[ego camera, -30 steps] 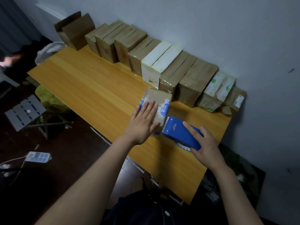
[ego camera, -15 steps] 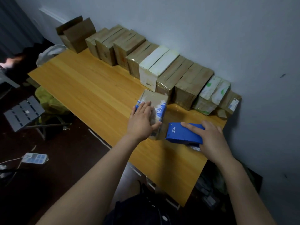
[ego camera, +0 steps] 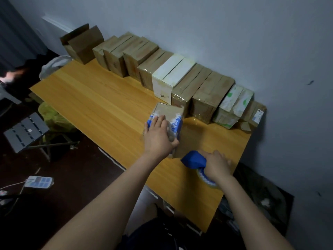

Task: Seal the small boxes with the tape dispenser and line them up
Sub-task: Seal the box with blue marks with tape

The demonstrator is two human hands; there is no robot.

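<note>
The box [ego camera: 169, 112] with blue print stands at the centre of the frame on the tabletop [ego camera: 100, 105], just in front of the row [ego camera: 207, 87] of sealed boxes along the wall. The left hand [ego camera: 158, 139] grips it from above, fingers curled over the top and thumb hooked on the near right corner. Just below and right of it, the right hand [ego camera: 219, 164] is wrapped round the blue dispenser [ego camera: 193, 159], which is tilted nose-down near the box's lower near edge. The roll shows under the palm.

The step looks like finishing a tape strip down the near face. To do it well, the left hand should pin the box so it cannot slide. The dispenser should be drawn straight down the face with the tape taut, then twisted sharply so the teeth cut cleanly. The loose end then wants pressing flat before the box joins the row. Whether the tape is already cut cannot be told, since the picture is blurred there.

A second ago the left hand lay flat on the box top with fingers spread. The dispenser sat higher, against the box's near top edge, teeth showing, with the right hand lying more loosely over it. Since then it has dropped toward the lower part of the frame.
</note>
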